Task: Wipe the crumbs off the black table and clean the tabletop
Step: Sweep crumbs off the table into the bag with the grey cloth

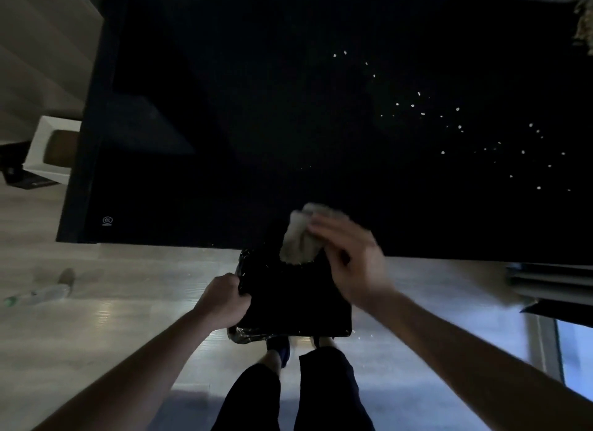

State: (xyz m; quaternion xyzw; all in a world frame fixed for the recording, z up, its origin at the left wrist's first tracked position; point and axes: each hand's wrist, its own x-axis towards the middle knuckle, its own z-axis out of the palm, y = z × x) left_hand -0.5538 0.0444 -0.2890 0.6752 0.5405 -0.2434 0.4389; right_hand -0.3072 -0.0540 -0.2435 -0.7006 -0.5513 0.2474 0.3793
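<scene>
i see the black table point(256, 125) with pale crumbs point(459, 127) scattered over its right half; a grey cloth point(300, 238) lies at its near edge.

Single head-worn wide-angle view, facing forward and steeply downward, close above counter point(256, 125) near edge, floor point(112, 302) below

Both forearms are bare to the elbow, with no sleeves, watch or rings showing on the left hand point(224, 297) or the blurred right hand point(353, 257). Loose black trousers point(290, 395) cover both legs, above dark blue shoes point(279, 347).
</scene>
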